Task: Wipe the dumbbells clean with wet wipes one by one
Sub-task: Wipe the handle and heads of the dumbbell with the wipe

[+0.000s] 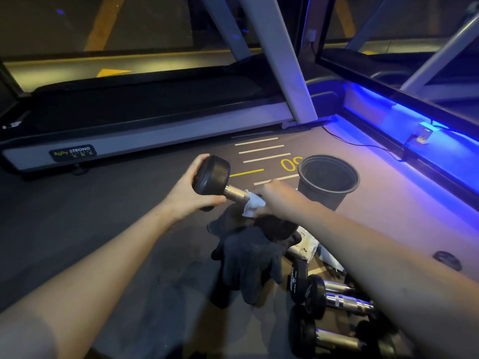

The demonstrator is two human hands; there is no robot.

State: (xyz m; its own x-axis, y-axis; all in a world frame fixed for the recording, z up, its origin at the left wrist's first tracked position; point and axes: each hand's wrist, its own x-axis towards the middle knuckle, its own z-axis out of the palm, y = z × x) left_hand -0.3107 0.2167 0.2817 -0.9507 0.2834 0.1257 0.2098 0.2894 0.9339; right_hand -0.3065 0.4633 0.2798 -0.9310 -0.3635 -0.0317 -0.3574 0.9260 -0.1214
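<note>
I hold a black dumbbell (212, 177) tilted above the floor. My left hand (189, 193) grips its upper rubber head. My right hand (269, 200) wraps a white wet wipe (252, 204) around the chrome handle (234, 194). The dumbbell's lower head rests on a dark grey cloth (248, 257) and is partly hidden by my right hand. Several more black dumbbells (334, 299) with chrome handles lie on the floor at the lower right, partly behind my right forearm.
A black bin (328, 180) stands just right of my hands. A treadmill (145, 130) runs along the far side. A white packet (305, 244) lies beside the cloth. A blue-lit ledge (414, 141) and a cable border the right.
</note>
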